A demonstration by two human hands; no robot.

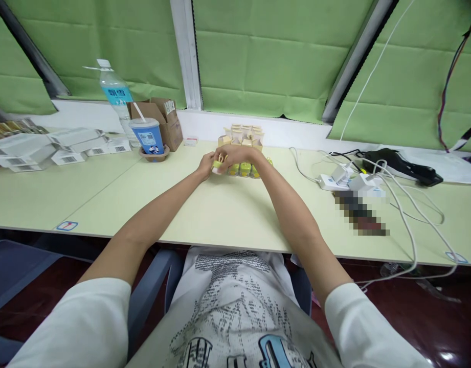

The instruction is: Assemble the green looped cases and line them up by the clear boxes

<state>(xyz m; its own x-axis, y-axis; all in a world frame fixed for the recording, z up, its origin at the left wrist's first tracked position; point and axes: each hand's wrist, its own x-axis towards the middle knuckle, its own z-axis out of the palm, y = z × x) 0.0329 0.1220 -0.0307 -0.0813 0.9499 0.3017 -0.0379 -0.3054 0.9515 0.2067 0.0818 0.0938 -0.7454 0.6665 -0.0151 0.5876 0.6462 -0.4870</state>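
Both my arms reach out over the pale table (220, 214) to its far middle. My left hand (206, 165) and my right hand (235, 153) meet there, fingers curled together round a small yellow-and-white item (218, 164). Just beside them stands a row of small yellow bottles (245, 169). Behind the bottles is a cluster of small tan boxes (241, 135) against the white sill. Too small to tell what the held item is exactly.
A blue paper cup with a straw (148, 136), a water bottle (116, 94) and a brown carton (168, 122) stand at the back left, with several white flat boxes (59, 145). At the right lie a power strip with chargers and cables (344, 180) and a black device (404, 166).
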